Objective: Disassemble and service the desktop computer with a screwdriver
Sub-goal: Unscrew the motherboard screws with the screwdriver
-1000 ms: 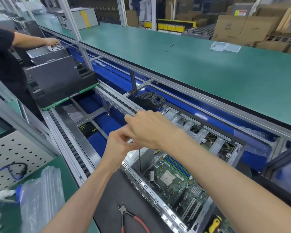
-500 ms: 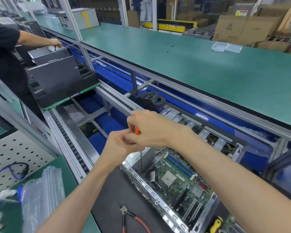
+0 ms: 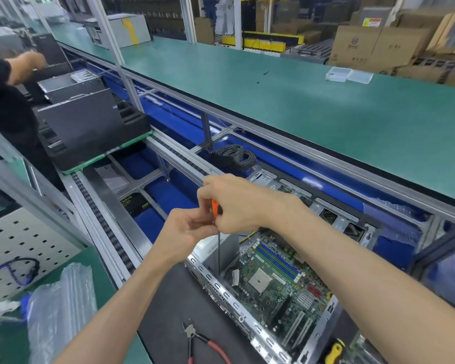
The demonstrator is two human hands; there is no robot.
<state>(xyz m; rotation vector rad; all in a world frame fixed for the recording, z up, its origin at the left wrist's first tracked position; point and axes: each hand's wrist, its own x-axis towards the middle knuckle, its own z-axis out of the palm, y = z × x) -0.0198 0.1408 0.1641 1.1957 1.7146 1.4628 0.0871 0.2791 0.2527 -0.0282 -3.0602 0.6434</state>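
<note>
An open desktop case (image 3: 216,283) lies on a dark mat, its green motherboard (image 3: 279,279) exposed. A long screwdriver (image 3: 218,248) with an orange handle stands upright, its tip down in the case's near left corner beside the grey power supply (image 3: 227,248). My right hand (image 3: 237,203) grips the handle from above. My left hand (image 3: 187,229) pinches the handle's lower end from the left. The two hands touch.
Red-handled cutters (image 3: 200,340) lie on the mat (image 3: 174,311) near the case. A yellow-handled tool (image 3: 334,350) sits at the lower right. Bubble wrap (image 3: 61,306) lies at the left. Coiled black cable (image 3: 235,156) rests behind the case. Another person (image 3: 8,101) works on a second computer at the far left.
The orange handle has come into sight between my hands. Both hands stay on the screwdriver over the same corner of the case, fingers shifted slightly.
</note>
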